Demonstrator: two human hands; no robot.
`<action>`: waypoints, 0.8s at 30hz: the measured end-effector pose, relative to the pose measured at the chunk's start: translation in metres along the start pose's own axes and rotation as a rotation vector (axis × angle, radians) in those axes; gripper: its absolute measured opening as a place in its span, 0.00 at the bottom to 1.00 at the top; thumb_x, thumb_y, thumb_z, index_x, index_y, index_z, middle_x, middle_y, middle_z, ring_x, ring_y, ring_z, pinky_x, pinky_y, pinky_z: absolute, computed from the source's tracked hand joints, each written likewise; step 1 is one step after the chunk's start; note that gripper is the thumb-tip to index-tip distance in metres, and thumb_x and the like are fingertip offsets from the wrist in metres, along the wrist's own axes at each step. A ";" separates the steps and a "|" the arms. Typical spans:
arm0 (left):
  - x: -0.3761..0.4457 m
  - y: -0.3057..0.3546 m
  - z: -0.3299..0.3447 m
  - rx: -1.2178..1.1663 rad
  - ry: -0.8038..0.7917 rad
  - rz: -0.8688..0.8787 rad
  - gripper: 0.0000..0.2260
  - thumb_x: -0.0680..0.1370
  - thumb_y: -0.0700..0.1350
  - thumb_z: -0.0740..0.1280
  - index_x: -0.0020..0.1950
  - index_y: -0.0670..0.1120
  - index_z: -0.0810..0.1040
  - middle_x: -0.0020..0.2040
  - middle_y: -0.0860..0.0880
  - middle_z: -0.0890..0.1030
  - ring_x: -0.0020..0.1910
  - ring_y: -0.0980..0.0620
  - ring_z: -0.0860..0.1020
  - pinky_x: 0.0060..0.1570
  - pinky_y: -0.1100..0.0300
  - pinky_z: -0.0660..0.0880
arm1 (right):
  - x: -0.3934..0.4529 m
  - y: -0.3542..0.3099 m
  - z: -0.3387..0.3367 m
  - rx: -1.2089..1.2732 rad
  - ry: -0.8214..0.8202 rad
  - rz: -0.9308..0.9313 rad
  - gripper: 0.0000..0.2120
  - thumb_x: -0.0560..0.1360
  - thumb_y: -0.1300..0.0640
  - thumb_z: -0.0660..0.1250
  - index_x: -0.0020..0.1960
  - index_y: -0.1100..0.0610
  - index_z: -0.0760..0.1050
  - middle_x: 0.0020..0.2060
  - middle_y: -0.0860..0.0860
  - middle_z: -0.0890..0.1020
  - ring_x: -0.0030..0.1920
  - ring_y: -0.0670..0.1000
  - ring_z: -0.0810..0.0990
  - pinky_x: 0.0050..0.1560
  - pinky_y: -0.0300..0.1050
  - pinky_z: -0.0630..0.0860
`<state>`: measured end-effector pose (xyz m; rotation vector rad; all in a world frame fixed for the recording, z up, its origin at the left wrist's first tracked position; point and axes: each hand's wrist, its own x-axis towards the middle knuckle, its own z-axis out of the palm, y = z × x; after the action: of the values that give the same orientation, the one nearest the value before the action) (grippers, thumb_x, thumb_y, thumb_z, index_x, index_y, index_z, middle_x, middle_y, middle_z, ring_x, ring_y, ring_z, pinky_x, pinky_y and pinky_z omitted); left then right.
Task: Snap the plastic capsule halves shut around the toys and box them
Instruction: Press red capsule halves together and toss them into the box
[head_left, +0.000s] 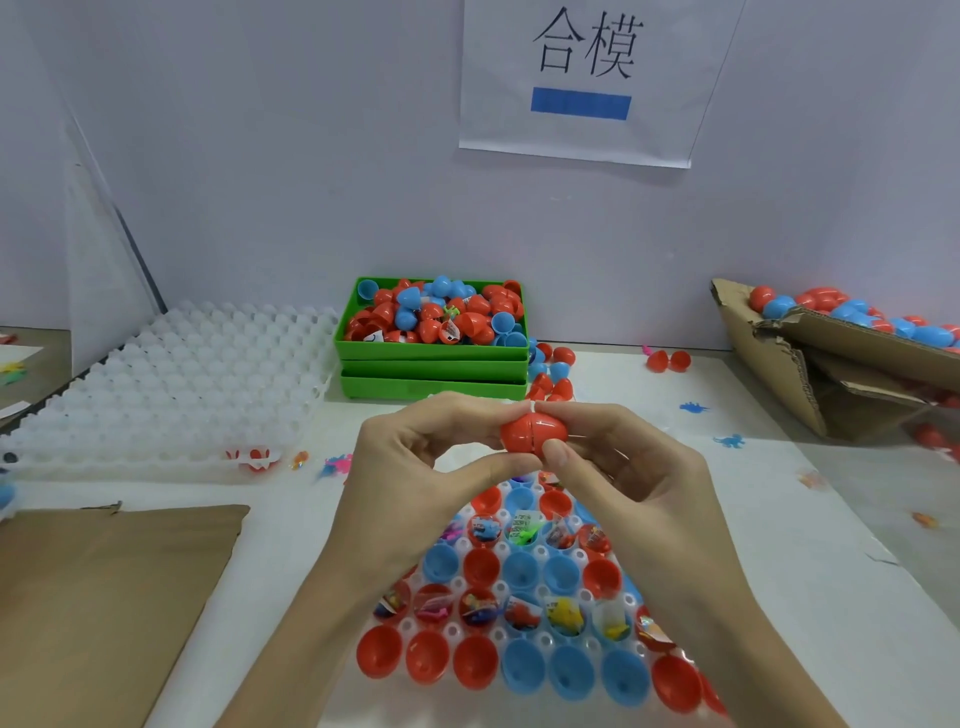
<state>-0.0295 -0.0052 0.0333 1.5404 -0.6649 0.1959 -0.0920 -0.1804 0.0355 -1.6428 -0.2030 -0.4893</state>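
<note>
Both hands hold one red capsule (532, 432) above the table's middle, its two halves joined with a seam showing. My left hand (415, 457) pinches its left end between thumb and fingers. My right hand (618, 457) grips the right half, thumb on the front. Below them lies a white holder tray (452, 631) with red and blue capsule halves (524, 667), several of them holding small wrapped toys (563, 613). A cardboard box (789, 364) at the right holds closed red and blue capsules (831, 306).
Stacked green bins (431, 364) at the back centre are full of loose capsule halves. An empty white tray (171, 384) lies at the left. A brown cardboard sheet (98, 597) covers the near left. Loose halves (667, 359) and tiny toy figures (730, 441) are scattered on the table.
</note>
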 end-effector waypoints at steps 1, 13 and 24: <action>0.000 0.000 0.000 0.006 0.002 -0.001 0.17 0.68 0.41 0.81 0.56 0.47 0.87 0.50 0.53 0.88 0.52 0.49 0.87 0.54 0.63 0.81 | 0.000 0.000 0.000 -0.002 -0.008 0.000 0.12 0.76 0.58 0.73 0.59 0.50 0.84 0.49 0.42 0.88 0.52 0.44 0.87 0.50 0.31 0.80; -0.001 0.000 -0.002 0.116 0.058 0.011 0.15 0.66 0.52 0.80 0.52 0.56 0.87 0.46 0.58 0.88 0.50 0.52 0.86 0.53 0.67 0.80 | 0.001 0.002 -0.004 -0.027 -0.065 0.045 0.13 0.76 0.56 0.73 0.60 0.52 0.83 0.52 0.45 0.88 0.55 0.48 0.86 0.53 0.37 0.82; -0.003 -0.004 0.008 0.072 0.015 0.020 0.17 0.76 0.47 0.74 0.65 0.50 0.84 0.56 0.57 0.87 0.58 0.52 0.84 0.59 0.63 0.79 | 0.001 0.008 -0.002 0.058 0.044 0.085 0.11 0.75 0.53 0.75 0.57 0.46 0.83 0.50 0.45 0.88 0.52 0.49 0.88 0.51 0.34 0.81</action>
<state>-0.0321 -0.0124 0.0276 1.6008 -0.6677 0.2482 -0.0882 -0.1836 0.0287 -1.5756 -0.1135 -0.4507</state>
